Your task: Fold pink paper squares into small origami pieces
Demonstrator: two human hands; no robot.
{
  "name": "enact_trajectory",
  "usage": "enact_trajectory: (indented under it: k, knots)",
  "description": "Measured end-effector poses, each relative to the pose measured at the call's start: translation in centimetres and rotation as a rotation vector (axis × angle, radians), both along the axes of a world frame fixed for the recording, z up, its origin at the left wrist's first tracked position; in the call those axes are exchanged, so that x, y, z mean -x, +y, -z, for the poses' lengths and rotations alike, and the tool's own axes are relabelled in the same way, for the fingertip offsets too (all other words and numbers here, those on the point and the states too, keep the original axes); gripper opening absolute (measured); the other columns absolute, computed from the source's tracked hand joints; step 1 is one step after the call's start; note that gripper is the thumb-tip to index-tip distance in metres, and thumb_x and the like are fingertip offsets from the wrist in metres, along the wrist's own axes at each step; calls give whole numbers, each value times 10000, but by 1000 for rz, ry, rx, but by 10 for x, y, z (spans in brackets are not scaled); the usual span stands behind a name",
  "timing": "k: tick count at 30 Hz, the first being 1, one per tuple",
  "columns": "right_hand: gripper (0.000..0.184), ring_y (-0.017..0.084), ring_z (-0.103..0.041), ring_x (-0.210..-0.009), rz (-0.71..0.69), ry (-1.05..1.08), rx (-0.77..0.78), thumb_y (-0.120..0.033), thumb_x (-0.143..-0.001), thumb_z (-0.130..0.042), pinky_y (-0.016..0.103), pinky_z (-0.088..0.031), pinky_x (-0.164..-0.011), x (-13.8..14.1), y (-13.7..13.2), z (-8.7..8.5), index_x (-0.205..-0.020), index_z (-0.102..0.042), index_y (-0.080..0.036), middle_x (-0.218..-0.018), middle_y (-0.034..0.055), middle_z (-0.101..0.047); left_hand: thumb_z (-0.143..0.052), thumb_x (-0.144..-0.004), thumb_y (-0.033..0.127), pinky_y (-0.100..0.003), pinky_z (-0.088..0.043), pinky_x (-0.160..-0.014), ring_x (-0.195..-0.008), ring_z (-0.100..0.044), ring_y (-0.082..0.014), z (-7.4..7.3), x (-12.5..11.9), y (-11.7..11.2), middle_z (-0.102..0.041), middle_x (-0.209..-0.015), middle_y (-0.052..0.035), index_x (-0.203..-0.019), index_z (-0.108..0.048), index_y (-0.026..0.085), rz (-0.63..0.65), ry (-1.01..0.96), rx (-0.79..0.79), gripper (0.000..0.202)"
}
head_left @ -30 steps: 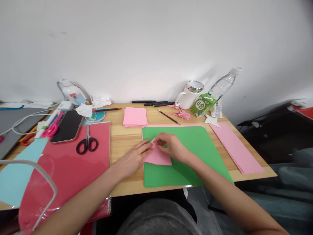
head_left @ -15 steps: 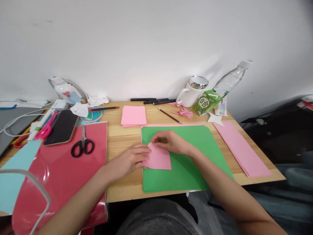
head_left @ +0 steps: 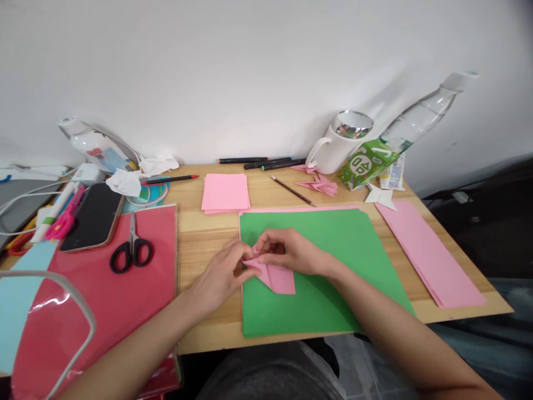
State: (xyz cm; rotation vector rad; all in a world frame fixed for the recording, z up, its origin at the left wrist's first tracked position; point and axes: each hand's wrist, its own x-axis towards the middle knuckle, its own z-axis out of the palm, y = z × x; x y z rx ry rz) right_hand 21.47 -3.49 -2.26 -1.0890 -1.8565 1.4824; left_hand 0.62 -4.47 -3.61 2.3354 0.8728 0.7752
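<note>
A small pink sheet of paper (head_left: 280,279) lies over the left part of a green sheet stack (head_left: 325,308), one side of it lifted and bent. My left hand (head_left: 222,272) pinches its left edge between thumb and fingers. At the paper's upper edge my right hand (head_left: 287,250) is closed, thumb and forefinger gripping a raised fold. The fingers hide part of that fold. Behind my hands is a pile of pink squares (head_left: 225,192); folded pink paper shapes (head_left: 318,185) lie beyond the green stack.
Black-handled scissors (head_left: 131,247) and a phone (head_left: 94,216) lie at left by a red folder (head_left: 104,311). Along the wall stand a white mug (head_left: 335,145), a green carton (head_left: 364,164) and a leaning bottle (head_left: 428,114). Pink strips (head_left: 431,255) lie at right.
The paper's left side has been raised and bent over, where it lay flatter before. My left hand now pinches the edge instead of resting on it. The camera view has shifted slightly.
</note>
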Motion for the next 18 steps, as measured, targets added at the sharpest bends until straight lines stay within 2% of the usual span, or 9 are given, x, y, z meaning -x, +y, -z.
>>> enact_trajectory:
  k: [3, 7, 10, 14, 18]
  knots:
    - [74, 86, -502, -584, 7, -37, -20, -219, -794, -629, 198, -381, -542, 1, 0, 5, -808, -627, -147, -672, -14, -605, -543, -896, 206, -314, -507, -768, -930, -562, -176, -5, 1, -6, -608, -957, -77, -935, -570, 151, 68, 65, -208, 72]
    - [63, 78, -465, -549, -32, -131, -70, -197, -788, -620, 193, -350, -509, 0, 2, 6, -766, -643, -143, -632, -18, -598, -477, -913, 132, -386, -506, -853, -1008, -581, -236, -9, 2, -18, -662, -990, -131, -1034, -597, 75, 162, 210, -533, 179]
    - [74, 81, -478, -560, -77, -160, -121, -199, -792, -620, 197, -356, -517, 0, 3, 5, -757, -651, -142, -645, -11, -606, -402, -924, 95, -400, -499, -887, -1063, -588, -257, -9, 2, -25, -666, -1045, -175, -1078, -599, 27, 210, 325, -607, 259]
    - [42, 76, -478, -580, -94, -186, -226, -143, -760, -631, 195, -362, -530, 0, 5, 5, -718, -634, -139, -682, -7, -590, -419, -919, 100, -409, -487, -917, -1054, -611, -258, -10, 0, -30, -680, -1043, -182, -1049, -624, 20, 213, 380, -646, 256]
    - [77, 68, -430, -545, -60, -187, -172, -102, -743, -599, 183, -353, -500, -3, 6, 6, -797, -630, -146, -653, -27, -548, -453, -910, 108, -406, -481, -932, -1045, -625, -260, -11, -3, -34, -687, -1053, -185, -1026, -639, 10, 169, 383, -696, 240]
